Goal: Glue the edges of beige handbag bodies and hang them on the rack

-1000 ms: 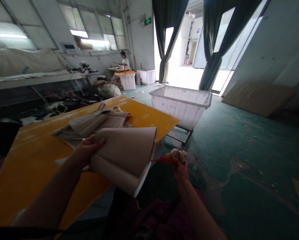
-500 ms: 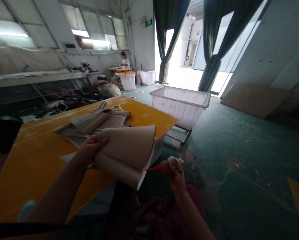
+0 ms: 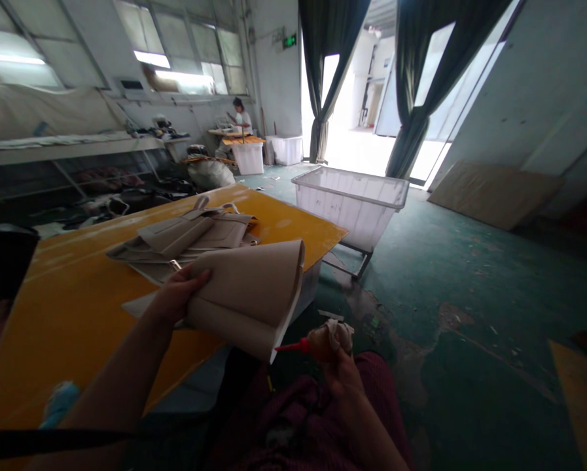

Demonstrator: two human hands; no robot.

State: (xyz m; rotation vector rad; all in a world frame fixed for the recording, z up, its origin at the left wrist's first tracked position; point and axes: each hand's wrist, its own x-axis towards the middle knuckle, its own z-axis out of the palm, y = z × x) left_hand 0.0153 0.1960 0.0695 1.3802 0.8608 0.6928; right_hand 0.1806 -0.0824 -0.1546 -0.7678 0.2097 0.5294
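The left hand and right hand are bare, as are both forearms. Dark maroon clothing, finely patterned and creased, covers the lap, with a blurred whitish patch low in the middle.

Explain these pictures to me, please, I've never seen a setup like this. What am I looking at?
There is no robot here, just a person's two bare hands. One camera, worn on their head, looks forward and down.

The left hand grips a folded beige piece. The right hand holds a bottle with a red nozzle. Its tip is at the piece's lower corner; I can't tell whether they touch.

More beige pieces lie on the yellow tabletop. Beyond it stands a pale plastic tub on a metal frame, and farther back, another person is at work.
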